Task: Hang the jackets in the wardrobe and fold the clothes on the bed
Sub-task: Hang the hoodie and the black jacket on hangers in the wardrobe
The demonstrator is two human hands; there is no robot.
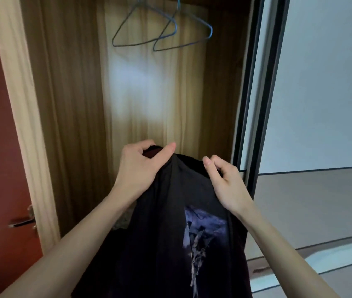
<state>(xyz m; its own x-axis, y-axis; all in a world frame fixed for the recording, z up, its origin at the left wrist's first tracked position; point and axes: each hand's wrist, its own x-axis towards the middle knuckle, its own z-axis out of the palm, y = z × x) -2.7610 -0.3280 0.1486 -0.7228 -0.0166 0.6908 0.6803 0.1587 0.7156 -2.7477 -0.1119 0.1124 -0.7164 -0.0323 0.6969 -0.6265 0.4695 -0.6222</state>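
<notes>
both hands hold a black jacket (170,233) up in front of the open wardrobe (80,93). the left hand (140,166) grips its top edge with curled fingers; the right hand (224,179) pinches the fabric beside it. 2 wire hangers (162,33) hang above, well apart from the jacket.

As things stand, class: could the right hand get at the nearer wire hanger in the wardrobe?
Probably yes. Nothing stands between the right hand and the hanger, which hangs empty above it, but the hand is pinching the dark garment and would first have to let go.
</notes>
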